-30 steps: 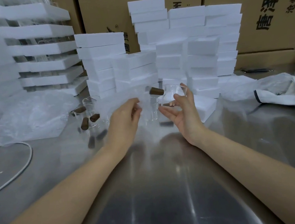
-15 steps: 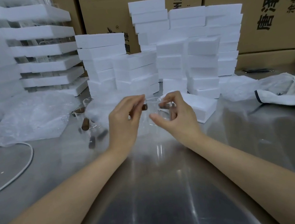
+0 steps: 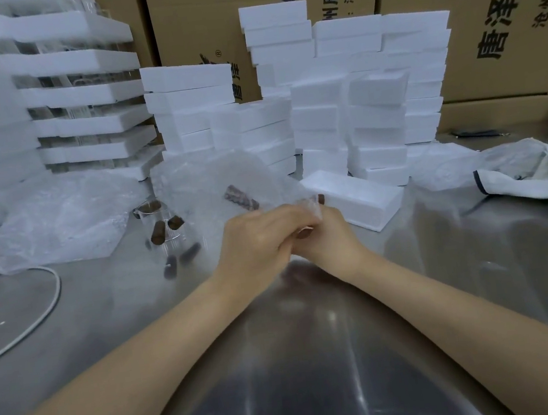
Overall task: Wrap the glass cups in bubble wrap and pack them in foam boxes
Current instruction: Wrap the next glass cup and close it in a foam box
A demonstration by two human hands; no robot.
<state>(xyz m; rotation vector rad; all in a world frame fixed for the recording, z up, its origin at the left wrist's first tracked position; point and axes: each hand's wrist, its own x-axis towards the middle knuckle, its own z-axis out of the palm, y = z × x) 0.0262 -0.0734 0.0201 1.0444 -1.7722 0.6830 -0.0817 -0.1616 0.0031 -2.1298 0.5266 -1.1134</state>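
My left hand [image 3: 259, 240] and my right hand [image 3: 330, 240] meet at the middle of the steel table, fingers curled round a glass cup with a brown handle that is mostly hidden inside a sheet of bubble wrap [image 3: 215, 187]. The sheet rises up and back from my hands, and a brown handle [image 3: 241, 201] shows through it. More glass cups with brown handles [image 3: 161, 224] stand to the left of my hands. A single white foam box [image 3: 354, 197] lies just right of my hands.
Stacks of white foam boxes [image 3: 349, 101] fill the back of the steel table [image 3: 305, 358]. Loose bubble wrap [image 3: 60, 219] lies at the left, a white cable [image 3: 37, 312] nearer me, white cloth [image 3: 537, 171] at the right. Cardboard cartons [image 3: 485, 26] stand behind.
My hands came together from apart and closed over the cup. The bubble wrap has been pulled up and over the cup, which now sits lower and nearer me.
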